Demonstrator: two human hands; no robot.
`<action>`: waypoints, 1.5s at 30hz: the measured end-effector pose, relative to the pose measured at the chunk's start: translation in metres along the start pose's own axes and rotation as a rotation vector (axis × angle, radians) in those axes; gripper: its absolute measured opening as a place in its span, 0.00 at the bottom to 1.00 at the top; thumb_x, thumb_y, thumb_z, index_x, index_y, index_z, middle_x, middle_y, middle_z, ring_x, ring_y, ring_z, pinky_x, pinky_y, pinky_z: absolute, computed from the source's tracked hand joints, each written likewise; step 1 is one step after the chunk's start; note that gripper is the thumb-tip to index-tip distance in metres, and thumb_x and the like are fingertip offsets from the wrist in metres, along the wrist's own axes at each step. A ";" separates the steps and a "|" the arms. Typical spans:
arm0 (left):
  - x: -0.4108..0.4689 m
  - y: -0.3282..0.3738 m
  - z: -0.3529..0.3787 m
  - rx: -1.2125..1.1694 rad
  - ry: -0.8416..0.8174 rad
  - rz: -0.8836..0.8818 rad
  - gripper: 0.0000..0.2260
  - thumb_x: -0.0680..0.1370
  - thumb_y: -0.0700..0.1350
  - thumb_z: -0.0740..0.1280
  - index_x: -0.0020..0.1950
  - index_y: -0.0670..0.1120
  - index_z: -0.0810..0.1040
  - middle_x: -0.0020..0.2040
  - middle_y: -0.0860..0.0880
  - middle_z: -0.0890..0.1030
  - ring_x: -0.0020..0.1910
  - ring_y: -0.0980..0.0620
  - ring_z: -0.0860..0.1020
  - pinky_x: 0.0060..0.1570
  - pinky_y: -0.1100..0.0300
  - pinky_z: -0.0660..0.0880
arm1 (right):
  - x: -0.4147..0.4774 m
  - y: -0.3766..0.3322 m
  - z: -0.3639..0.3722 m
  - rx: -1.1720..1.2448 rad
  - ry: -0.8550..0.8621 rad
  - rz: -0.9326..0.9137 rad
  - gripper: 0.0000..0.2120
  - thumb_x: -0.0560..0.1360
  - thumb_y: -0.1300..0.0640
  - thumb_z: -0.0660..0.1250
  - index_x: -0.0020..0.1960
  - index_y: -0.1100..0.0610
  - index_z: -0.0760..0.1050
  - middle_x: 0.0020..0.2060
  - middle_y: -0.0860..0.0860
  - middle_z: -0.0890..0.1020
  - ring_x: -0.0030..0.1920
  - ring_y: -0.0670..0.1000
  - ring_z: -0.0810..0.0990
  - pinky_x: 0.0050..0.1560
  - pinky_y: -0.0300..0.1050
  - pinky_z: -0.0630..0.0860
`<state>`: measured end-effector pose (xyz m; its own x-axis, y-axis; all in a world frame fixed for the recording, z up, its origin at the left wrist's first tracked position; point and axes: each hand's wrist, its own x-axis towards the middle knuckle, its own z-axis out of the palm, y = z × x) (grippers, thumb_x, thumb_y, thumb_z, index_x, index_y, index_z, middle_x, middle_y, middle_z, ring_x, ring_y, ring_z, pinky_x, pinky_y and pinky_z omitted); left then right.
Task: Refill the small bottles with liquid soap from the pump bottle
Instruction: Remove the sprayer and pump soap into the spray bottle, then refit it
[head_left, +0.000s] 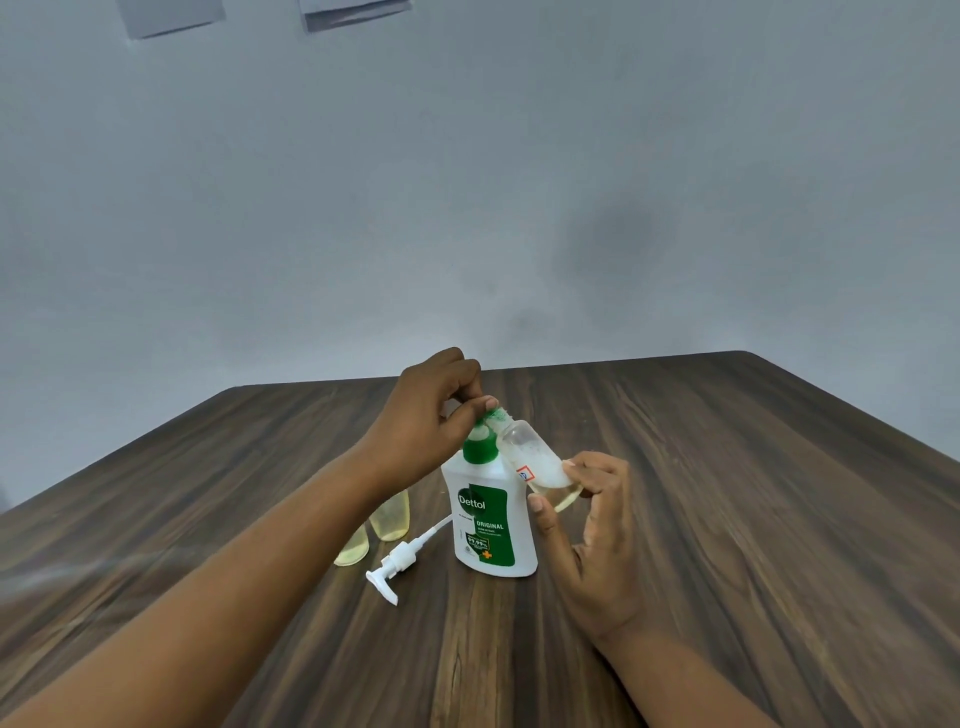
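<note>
A white soap bottle (493, 525) with a green label and green collar stands on the wooden table (753, 519), its pump removed. My right hand (597, 530) holds a small clear bottle (535, 457) by its base. That bottle is tilted, neck up and to the left beside the big bottle's top, and has some whitish foamy liquid inside. My left hand (431, 415) pinches a small green piece (493, 415) at the small bottle's neck. I cannot tell whether it is a cap.
The white pump head (400, 564) with its tube lies on the table left of the soap bottle. Two small bottles of yellowish liquid (392, 519) (353, 551) sit behind it, partly hidden by my left forearm. A grey wall rises behind the table's far edge.
</note>
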<state>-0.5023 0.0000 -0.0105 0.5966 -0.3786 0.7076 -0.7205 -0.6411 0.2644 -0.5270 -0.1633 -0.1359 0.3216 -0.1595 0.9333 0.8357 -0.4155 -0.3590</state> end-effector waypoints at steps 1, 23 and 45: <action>-0.003 -0.001 0.003 0.001 0.021 -0.001 0.10 0.73 0.47 0.65 0.34 0.42 0.72 0.34 0.52 0.71 0.36 0.54 0.70 0.35 0.65 0.67 | 0.000 0.000 0.000 -0.005 0.001 -0.003 0.14 0.79 0.47 0.60 0.55 0.57 0.66 0.51 0.52 0.69 0.50 0.45 0.72 0.50 0.27 0.68; -0.007 0.001 0.010 0.000 0.079 -0.032 0.09 0.73 0.45 0.65 0.34 0.46 0.70 0.34 0.56 0.68 0.34 0.56 0.69 0.33 0.71 0.63 | 0.000 0.000 0.000 -0.017 0.012 0.001 0.13 0.79 0.48 0.60 0.55 0.57 0.66 0.51 0.52 0.69 0.49 0.46 0.71 0.50 0.27 0.68; 0.000 0.004 0.001 0.020 0.036 -0.002 0.10 0.72 0.48 0.64 0.35 0.43 0.73 0.35 0.53 0.71 0.36 0.54 0.72 0.38 0.55 0.73 | 0.001 0.000 0.000 -0.013 0.009 -0.006 0.15 0.79 0.46 0.58 0.55 0.57 0.66 0.51 0.51 0.69 0.50 0.44 0.71 0.49 0.26 0.68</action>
<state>-0.5054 -0.0031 -0.0102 0.5848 -0.3530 0.7304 -0.7118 -0.6551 0.2532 -0.5269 -0.1630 -0.1348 0.3130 -0.1650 0.9353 0.8317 -0.4278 -0.3538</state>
